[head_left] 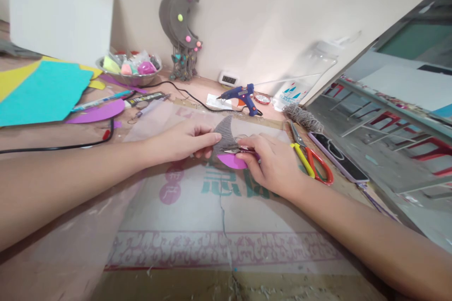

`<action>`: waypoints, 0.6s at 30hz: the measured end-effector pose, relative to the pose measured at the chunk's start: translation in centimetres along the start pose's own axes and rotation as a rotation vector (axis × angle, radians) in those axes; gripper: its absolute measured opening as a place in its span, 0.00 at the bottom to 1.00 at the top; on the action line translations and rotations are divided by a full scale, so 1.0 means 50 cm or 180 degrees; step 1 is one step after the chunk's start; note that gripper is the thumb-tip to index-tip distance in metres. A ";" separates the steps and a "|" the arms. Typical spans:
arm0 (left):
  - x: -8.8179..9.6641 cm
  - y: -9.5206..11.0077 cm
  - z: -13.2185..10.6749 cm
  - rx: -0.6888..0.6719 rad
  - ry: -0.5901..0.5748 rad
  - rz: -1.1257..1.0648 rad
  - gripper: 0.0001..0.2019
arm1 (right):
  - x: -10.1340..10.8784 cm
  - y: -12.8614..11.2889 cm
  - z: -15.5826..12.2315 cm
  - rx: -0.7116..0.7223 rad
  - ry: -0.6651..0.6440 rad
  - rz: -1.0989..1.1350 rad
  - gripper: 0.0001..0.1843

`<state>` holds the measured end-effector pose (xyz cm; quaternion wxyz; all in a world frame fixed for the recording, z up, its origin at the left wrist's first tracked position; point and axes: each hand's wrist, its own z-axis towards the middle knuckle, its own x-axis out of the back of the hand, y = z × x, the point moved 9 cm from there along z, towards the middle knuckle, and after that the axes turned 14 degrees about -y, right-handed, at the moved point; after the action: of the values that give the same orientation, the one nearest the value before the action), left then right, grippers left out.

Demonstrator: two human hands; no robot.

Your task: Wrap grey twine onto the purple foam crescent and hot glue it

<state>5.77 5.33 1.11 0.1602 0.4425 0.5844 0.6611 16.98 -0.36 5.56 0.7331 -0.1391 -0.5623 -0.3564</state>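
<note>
**Small snips [231, 151] pointing at one grey yarn-wrapped piece [226, 132]**

Slipping snips could be nicking its wrapping or the left hand [192, 142], which is pinching the piece between both hands. The right hand [270, 160] is gripping the snips, one purple piece [232, 162] showing beneath. One glue gun [243, 93] is resting beyond the hands; one pair of scissors [303, 159], one phone [337, 156] and one yarn bundle [302, 119] are lying rightward.

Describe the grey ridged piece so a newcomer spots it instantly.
Find the printed sheet, then the left hand and right hand over it. Between them is the grey piece, pointed at top. Its ridged face sets it apart from the plain purple piece below.
</note>
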 end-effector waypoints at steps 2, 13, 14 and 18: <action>-0.001 0.002 0.001 -0.0008 -0.0013 0.0008 0.17 | 0.001 -0.003 0.001 0.0046 0.0012 -0.0001 0.10; -0.003 0.004 0.002 -0.0036 -0.0018 0.0083 0.17 | 0.004 -0.016 0.005 0.0199 0.0053 -0.0085 0.08; -0.003 0.004 0.002 -0.0027 -0.0015 0.0091 0.17 | 0.003 -0.017 0.005 0.0204 0.0034 -0.0094 0.08; -0.004 0.004 0.004 -0.0027 -0.0030 0.0099 0.17 | 0.003 -0.019 0.005 0.0220 0.0017 -0.0102 0.08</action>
<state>6.08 5.25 1.21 0.1544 0.4539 0.5739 0.6639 16.17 -0.90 5.58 0.7332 -0.1038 -0.5744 -0.3489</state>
